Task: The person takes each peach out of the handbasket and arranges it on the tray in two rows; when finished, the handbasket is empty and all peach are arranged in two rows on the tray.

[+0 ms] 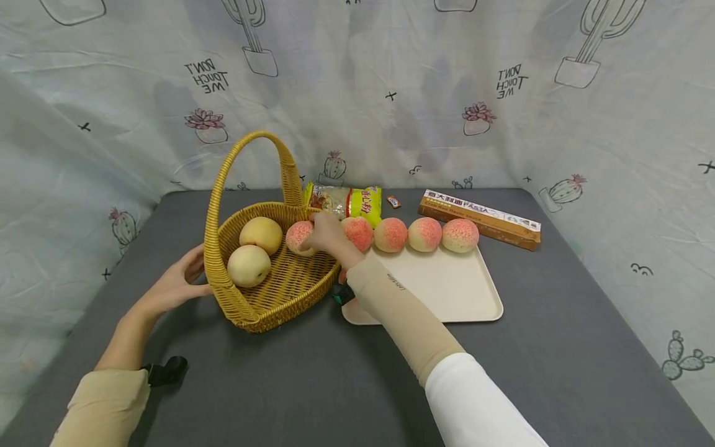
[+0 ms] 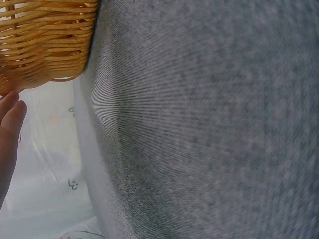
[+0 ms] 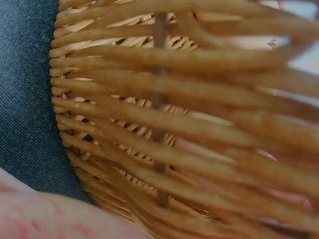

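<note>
Peach [image 1: 299, 236] sits at the right inner edge of the wicker basket [image 1: 279, 292], gripped by the curled fingers of the right hand [image 1: 326, 234]. Two yellow pears [image 1: 254, 251] lie in the basket beside it. The left hand [image 1: 177, 282], fingers relaxed and straight, rests against the basket's left outer wall. Four more peaches [image 1: 408, 234] line the back edge of the cream tray [image 1: 447, 292], on the grey table [image 1: 313, 385].
</note>
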`<state>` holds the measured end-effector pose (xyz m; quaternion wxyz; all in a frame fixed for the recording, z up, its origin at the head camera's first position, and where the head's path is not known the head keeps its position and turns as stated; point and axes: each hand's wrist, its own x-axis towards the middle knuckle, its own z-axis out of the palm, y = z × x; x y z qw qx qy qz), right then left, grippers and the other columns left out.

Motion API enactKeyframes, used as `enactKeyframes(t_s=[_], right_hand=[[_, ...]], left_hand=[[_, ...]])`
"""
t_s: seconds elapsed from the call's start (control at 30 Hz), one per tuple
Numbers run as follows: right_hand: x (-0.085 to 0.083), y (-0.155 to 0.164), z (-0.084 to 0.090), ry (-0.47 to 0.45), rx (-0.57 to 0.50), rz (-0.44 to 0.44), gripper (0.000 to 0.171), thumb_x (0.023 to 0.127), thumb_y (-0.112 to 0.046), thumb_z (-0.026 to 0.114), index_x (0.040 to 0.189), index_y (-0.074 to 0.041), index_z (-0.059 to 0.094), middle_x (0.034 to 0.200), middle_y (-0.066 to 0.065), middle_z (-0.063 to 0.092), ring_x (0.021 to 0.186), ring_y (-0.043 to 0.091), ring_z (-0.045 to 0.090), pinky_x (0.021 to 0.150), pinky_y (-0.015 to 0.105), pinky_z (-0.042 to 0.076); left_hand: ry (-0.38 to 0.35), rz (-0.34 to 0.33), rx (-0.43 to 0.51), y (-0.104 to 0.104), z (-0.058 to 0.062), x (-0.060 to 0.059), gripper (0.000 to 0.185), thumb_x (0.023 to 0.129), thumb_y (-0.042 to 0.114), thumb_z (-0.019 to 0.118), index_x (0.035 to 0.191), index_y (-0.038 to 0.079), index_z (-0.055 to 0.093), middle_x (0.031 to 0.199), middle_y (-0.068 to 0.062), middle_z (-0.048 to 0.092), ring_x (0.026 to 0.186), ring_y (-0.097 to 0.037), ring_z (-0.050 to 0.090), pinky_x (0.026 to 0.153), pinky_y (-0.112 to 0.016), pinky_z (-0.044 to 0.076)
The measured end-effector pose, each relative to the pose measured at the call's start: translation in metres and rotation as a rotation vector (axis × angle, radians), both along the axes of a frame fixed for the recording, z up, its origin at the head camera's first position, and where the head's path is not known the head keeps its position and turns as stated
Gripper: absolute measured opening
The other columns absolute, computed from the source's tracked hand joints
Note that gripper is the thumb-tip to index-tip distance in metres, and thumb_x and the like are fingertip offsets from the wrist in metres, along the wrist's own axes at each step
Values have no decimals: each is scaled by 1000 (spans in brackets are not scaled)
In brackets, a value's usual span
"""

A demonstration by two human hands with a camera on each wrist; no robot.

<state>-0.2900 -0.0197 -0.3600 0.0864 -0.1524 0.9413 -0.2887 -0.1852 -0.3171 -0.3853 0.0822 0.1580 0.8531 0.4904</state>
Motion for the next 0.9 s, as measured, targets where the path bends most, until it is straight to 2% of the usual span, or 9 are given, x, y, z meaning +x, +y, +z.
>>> enactKeyframes(t_s=[0.13,0.2,0.37,0.77,0.9], right_hand=[[1,-1,0,-18,0,3,63,77,-30,84,130,-6,61,120,9,65,112,27,59,89,35,54],[2,-1,0,-38,13,1,70,78,-32,83,136,-6,56,127,9,62,117,28,56,94,36,53],[2,-3,-4,-60,37,-1,79,79,-36,82,143,-5,48,136,12,56,122,28,53,96,35,52],[7,-2,-4,-3,29,1,76,71,-35,87,135,-6,57,128,10,61,115,26,58,91,32,55],[9,-1,-3,6,-19,5,74,70,-34,88,132,-6,60,125,9,63,113,25,59,90,32,55]], left_hand=[[4,3,0,0,0,2,93,89,3,69,155,0,4,154,-36,13,138,-54,12,107,-71,16],[6,8,-4,0,1,2,93,89,2,69,155,-1,4,154,-35,13,139,-52,13,107,-71,17],[4,2,-2,1,0,2,93,89,1,68,155,0,3,154,-34,13,139,-52,13,108,-71,16],[2,9,-12,3,1,2,94,89,3,69,155,-1,3,155,-34,13,140,-51,13,109,-70,16],[-2,10,-9,3,2,2,94,88,3,69,156,0,3,155,-33,12,140,-50,13,109,-70,15]])
